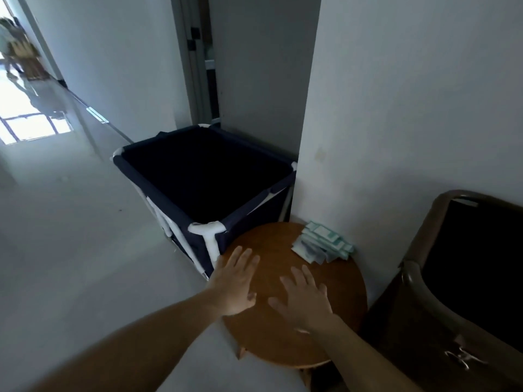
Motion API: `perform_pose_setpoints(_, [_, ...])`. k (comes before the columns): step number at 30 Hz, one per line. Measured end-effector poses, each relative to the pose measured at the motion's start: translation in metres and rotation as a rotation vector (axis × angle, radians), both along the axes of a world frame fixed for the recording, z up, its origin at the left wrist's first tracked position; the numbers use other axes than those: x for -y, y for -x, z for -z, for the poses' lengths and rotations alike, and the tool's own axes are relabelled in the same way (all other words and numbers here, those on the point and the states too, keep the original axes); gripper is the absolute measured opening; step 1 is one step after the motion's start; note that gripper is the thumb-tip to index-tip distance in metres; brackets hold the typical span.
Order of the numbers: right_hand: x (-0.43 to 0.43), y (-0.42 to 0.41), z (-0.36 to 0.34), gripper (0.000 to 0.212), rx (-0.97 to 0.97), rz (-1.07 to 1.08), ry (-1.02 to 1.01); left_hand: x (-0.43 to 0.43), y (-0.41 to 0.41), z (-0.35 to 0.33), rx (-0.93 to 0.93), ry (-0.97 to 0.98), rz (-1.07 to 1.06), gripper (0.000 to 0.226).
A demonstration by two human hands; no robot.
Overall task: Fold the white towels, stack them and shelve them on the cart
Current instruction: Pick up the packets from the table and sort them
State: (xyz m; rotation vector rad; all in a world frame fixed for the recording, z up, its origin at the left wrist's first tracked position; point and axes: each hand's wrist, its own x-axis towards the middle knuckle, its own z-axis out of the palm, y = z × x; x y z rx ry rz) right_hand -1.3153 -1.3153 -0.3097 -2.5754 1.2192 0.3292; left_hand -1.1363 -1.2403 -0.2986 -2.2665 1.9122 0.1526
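**2 flat hands on a round wooden table, no towel in view**

Head view: the left hand (236, 281) lies palm down on the left edge of a round wooden table (271, 343), fingers straight and slightly spread, holding nothing. The right hand (307, 298) lies palm down near the table's middle, just beside the left hand but apart from it, its fingers fanned wider and also holding nothing. Both bare forearms reach in from the bottom of the frame.

At the table's far right edge, against the white wall (410, 108), sits a small loose pile of pale green and white packets (322, 244).

Touching or just beside the table's far left edge stands a dark navy fabric bin (158, 174) on a white tube frame, its inside too dark to see. A dark brown container (424, 278) with a black inside stands to the right of the table.

The white towels of the task do not show anywhere, and whether either container is the cart cannot be told. A pale glossy floor (70, 236) runs left towards a bright corridor, where a blurred person (17, 46) stands in the far corner.
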Motion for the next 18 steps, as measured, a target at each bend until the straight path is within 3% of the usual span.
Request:
perform_pose_setpoints(9, [0.097,-0.029,0.031,0.075,-0.019,0.129,-0.067,0.120,-0.037,0.034,-0.106,-0.092,0.102,0.087])
perform_pose_setpoints(18, [0.175,-0.077,0.071,0.084,-0.097,0.396,-0.166,0.256,-0.101,0.078,-0.239,-0.199,0.301,0.088])
